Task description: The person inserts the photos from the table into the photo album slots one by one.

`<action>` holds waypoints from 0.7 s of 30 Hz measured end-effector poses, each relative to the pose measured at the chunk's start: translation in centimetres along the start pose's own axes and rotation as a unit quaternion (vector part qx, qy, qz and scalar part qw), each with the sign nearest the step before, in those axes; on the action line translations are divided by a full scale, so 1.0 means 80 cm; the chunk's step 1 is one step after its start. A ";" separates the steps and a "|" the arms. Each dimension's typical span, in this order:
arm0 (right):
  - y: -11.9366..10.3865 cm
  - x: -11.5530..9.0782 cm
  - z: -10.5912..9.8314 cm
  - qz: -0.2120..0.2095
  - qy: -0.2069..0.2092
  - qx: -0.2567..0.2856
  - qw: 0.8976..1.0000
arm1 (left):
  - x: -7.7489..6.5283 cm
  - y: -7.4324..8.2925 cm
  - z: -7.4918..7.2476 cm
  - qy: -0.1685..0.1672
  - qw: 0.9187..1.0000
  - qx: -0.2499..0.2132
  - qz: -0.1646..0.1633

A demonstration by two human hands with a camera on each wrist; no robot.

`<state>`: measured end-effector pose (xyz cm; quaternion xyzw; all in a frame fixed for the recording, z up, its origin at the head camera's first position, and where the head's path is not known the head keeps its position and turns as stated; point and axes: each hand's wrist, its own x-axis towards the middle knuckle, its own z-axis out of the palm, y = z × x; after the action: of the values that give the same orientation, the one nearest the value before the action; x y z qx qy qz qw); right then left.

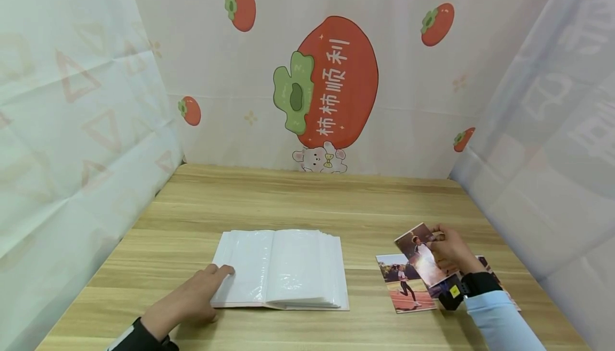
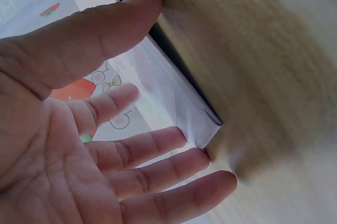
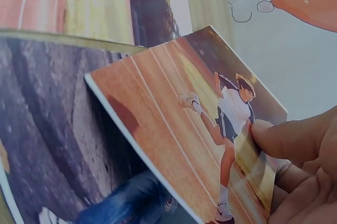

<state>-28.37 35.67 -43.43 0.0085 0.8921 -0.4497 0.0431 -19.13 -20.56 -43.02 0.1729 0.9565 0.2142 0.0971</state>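
An open photo album [image 1: 293,271] with clear plastic sleeves lies on the table. My left hand [image 1: 194,292] rests at the album's lower left edge; in the left wrist view its fingers [image 2: 158,147] are extended beside the album's corner [image 2: 202,124]. With thumb and fingers, my right hand [image 1: 449,247] pinches a photo [image 3: 205,129] of a runner on a track, tilted above other photos. Below it lies another runner photo [image 1: 405,284]. A dark photo with blue jeans [image 3: 58,118] shows under the held one in the right wrist view.
The wooden table [image 1: 307,196] carries one more photo [image 1: 486,265], partly hidden by the right wrist. Fabric walls stand at the left, right and back; the back one [image 1: 216,62] bears red persimmon prints.
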 end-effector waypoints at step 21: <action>-0.040 0.017 0.018 0.008 -0.015 0.065 0.998 | 0.006 -0.002 0.000 0.004 1.000 0.015 0.023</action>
<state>-29.82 32.58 -41.80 0.0118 0.8600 -0.5067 0.0600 -19.59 -20.48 -43.14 0.1958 0.9556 0.2030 0.0857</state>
